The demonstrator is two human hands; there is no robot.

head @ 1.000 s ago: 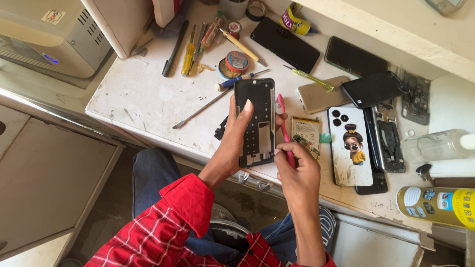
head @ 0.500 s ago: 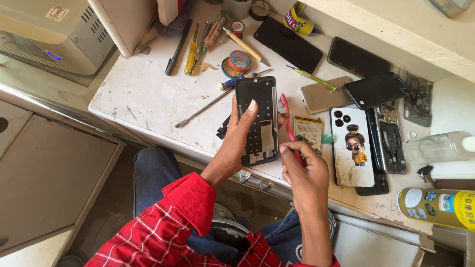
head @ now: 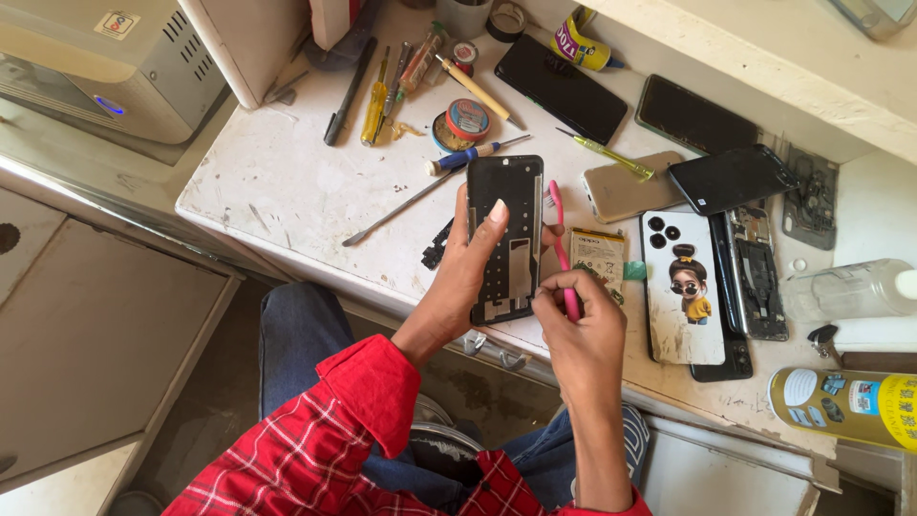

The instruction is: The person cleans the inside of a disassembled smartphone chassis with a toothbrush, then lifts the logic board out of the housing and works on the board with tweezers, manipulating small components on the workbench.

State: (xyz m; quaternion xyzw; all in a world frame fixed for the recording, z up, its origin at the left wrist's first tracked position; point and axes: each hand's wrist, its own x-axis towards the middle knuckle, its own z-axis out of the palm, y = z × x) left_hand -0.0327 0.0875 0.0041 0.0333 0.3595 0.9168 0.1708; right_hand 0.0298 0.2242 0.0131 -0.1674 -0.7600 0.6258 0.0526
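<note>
A black phone frame (head: 506, 239) is held upright above the tabletop (head: 287, 182) by the left hand (head: 468, 263), its fingers wrapped around it. A pink brush (head: 562, 250) is pinched by the right hand (head: 578, 330). Hard scrubbing could likely slip the frame loose.

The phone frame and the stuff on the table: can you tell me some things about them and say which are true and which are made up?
1. The left hand holds the black phone frame. True.
2. The right hand holds a blue screwdriver. False: it holds a pink toothbrush; the blue-handled screwdriver lies on the white table.
3. A white phone case with a cartoon figure lies right of the hands. True.
4. The yellow spray can stands upright. False: it lies on its side.
5. The person's sleeve is red checked. True.
</note>
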